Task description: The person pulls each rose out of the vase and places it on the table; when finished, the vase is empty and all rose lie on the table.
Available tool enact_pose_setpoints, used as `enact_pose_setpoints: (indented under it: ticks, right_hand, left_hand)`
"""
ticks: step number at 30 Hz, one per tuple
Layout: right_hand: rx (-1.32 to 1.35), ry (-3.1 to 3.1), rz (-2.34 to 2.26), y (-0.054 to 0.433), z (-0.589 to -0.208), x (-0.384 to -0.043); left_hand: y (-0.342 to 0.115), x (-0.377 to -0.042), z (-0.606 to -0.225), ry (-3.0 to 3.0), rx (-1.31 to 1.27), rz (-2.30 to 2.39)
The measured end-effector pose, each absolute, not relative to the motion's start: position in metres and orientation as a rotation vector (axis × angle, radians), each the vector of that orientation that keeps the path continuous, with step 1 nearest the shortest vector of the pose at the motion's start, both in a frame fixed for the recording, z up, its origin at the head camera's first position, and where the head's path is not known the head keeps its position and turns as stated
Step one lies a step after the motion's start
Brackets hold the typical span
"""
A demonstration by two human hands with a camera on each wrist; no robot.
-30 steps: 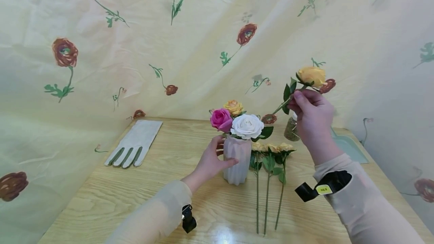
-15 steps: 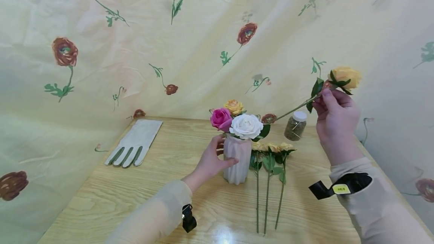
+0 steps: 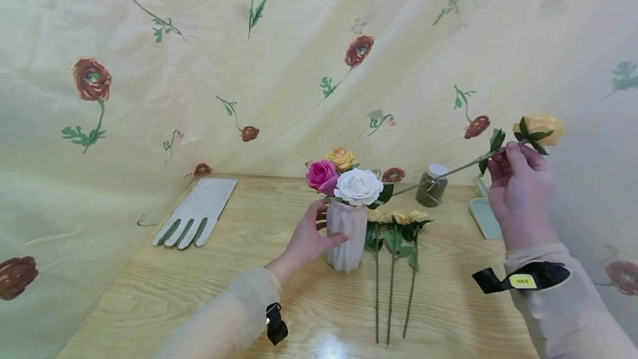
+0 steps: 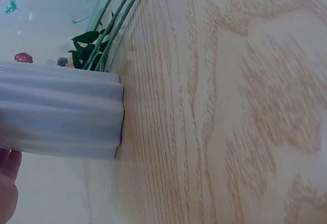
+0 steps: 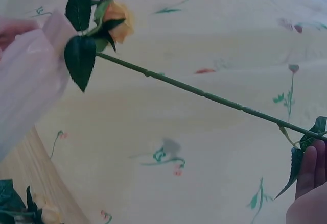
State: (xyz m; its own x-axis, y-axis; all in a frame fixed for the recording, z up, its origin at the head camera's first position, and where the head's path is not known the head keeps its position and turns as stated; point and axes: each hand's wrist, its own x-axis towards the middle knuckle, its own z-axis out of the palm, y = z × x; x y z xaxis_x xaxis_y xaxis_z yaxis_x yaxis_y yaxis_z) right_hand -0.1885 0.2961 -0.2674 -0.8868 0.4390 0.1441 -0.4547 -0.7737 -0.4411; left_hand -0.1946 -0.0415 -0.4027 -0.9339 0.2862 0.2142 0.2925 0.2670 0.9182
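Far L, well apart from the rest, there's a glove (image 3: 196, 209) on the table (image 3: 448, 314). Next, my L hand (image 3: 309, 238) grips the vase (image 3: 349, 245) — thumb across the front, fingers round the far side — so it's the nearer hand to it. Vase stands upright approx. centre, w/ a pink rose (image 3: 322, 177), an orange-yellow rose (image 3: 341, 158) and a white rose (image 3: 359, 186) at its mouth. Just R of it, three loose roses (image 3: 393, 240) lie w/ stems toward me. Beyond those, a jar (image 3: 431, 188); then a pale green tray (image 3: 483, 218).

My R hand (image 3: 520, 193), well apart from the L, pinches the yellow rose (image 3: 542, 128) just under its head, up in the air. Key relation, I'd judge: vase is L of & lower than R hand; the rose's stem (image 5: 222, 101) slopes down-L toward the vase mouth, long axis well off vertical vs. the vase's upright one, head at the far R end.

Hidden, L to R: L wrist cam cuts off the vase mouth & most of my fingers. Stem's low end gets lost at the dark leaves (image 3: 385, 195) — can't tell if the tip's inside, touching or just beside the vase. R hand covers part of the tray; R wrist cam crops that hand & misses the rose's head.
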Motion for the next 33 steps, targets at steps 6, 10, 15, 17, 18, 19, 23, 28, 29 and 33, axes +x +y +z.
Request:
enact_pose_setpoints:
  ticks: [6,10,15,17,18,19,23,28,29,33]
  right_hand:
    - [-0.043,-0.790,2.612,0.311,-0.287,-0.190]
    - [-0.111,-0.935,2.619,0.321,-0.301,-0.190]
    - [-0.212,-1.216,2.593,0.332,-0.317,-0.189]
    - [-0.244,-1.319,2.576,0.335,-0.323,-0.188]
    - [-0.247,-1.357,2.567,0.335,-0.327,-0.188]
    - [-0.245,-1.399,2.554,0.336,-0.330,-0.188]
    - [-0.199,-1.548,2.498,0.336,-0.344,-0.189]
    - [-0.134,-1.821,2.400,0.339,-0.362,-0.191]
    - [-0.122,-1.889,2.373,0.340,-0.366,-0.192]
    - [-0.108,-2.169,2.241,0.339,-0.384,-0.195]
  left_hand:
    - [-0.043,-0.196,-0.404,-2.458,-0.603,-1.797]
    - [-0.043,-0.196,-0.404,-2.462,-0.619,-1.780]
    - [-0.042,-0.194,-0.403,-2.479,-0.611,-1.783]
    - [-0.042,-0.194,-0.403,-2.483,-0.605,-1.781]
    - [-0.042,-0.194,-0.403,-2.484,-0.603,-1.780]
    - [-0.042,-0.193,-0.403,-2.483,-0.601,-1.783]
    - [-0.042,-0.194,-0.403,-2.471,-0.604,-1.786]
    - [-0.042,-0.195,-0.403,-2.471,-0.606,-1.787]
    - [-0.042,-0.195,-0.403,-2.471,-0.607,-1.787]
    - [-0.042,-0.195,-0.403,-2.484,-0.586,-1.791]
